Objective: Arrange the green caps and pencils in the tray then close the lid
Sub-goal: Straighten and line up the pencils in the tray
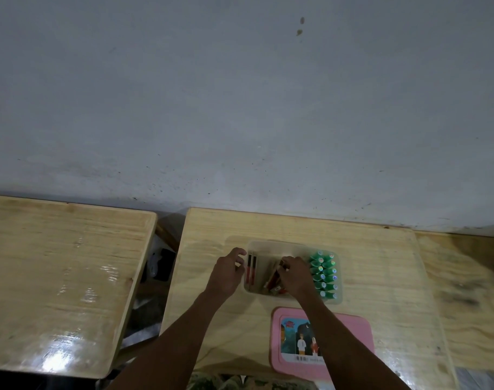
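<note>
My right hand (295, 274) pinches pencils (273, 278) in the middle of the tray (276, 243), long axes pointing away from me — left hand (227, 273) at its left rim, grip unclear.

No words clear enough to read, pink lid (352, 330) with a picture sticker (296, 337), a barcode (301, 358) on its lower strip, small print beside it too blurred, red logo on top unreadable
</note>
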